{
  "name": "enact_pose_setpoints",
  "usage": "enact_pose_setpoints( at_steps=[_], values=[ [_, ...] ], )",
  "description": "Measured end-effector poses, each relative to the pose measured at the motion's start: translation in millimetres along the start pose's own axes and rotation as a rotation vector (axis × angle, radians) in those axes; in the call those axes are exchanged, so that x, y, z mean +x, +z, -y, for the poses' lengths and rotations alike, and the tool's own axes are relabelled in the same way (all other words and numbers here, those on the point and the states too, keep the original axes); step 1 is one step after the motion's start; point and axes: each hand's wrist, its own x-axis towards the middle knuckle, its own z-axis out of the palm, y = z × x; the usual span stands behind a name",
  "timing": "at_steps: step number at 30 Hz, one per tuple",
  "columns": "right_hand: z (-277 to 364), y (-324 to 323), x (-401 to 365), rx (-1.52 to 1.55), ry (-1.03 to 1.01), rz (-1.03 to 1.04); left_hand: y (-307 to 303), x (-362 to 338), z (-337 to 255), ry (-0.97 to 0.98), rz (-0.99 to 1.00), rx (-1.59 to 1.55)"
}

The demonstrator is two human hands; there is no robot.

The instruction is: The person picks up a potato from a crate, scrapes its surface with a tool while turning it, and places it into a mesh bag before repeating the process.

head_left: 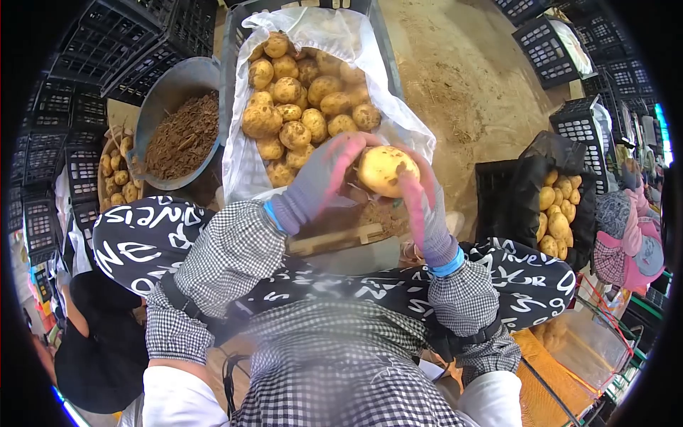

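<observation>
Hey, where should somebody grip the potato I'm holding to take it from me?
Probably grip the potato across its far and near edges, coming from above. Its rounded face is turned upward and uncovered, while the left hand takes up its left side and the right hand its right, so those edges look freest.

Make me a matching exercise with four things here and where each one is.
Things:
1. Pale potato
2. Brown crumbly matter
3. White sheet
4. Blue bands

Places:
A. inside the round tub
B. at both wrists
C. lining the crate in front
D. between the left hand and right hand

Pairs: 1-D, 2-A, 3-C, 4-B
</observation>
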Motion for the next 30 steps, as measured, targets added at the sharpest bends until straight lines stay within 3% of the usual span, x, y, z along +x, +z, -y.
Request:
enact_pose_setpoints(
  at_steps=[5, 9, 12, 17, 20, 26, 29, 30],
  values=[
    [-1.4, -0.8, 2.3, -0.016, -0.126, 0.085, -5.4, -3.3, -2.8, -0.133, 0.073, -0.357],
    [-14.0, -6.2, 10.1, -0.375, -0.255, 0.045, 4.7, -7.3, -3.1, 0.138, 0.003, -0.024],
    [-8.2, -3.8, 10.1, -0.428, -0.093, 0.021, 2.8, -5.0, 16.7, 0.34, -0.083, 0.269],
    [-1.0, 2.3, 10.4, -0.305, -0.057, 0.148, -4.1, -8.2, 15.6, 0.402, -0.11, 0.641],
    [-2.3, 4.1, 7.4, -0.345, -0.048, 0.155, -0.3, -14.3, 8.9, 0.35, -0.15, 0.627],
    [-12.1, 5.6, 3.8, -0.402, -0.104, 0.007, -5.5, -7.3, 12.1, 0.455, -0.075, 0.17],
    [-5.1, 6.2, 4.0, -0.553, -0.202, -0.034, 8.9, -6.4, 15.9, 0.496, -0.253, 0.589],
    [-3.6, 6.1, 3.5, -0.614, -0.246, -0.032, 9.8, -9.1, 16.0, 0.412, -0.223, 0.561]
  ],
)
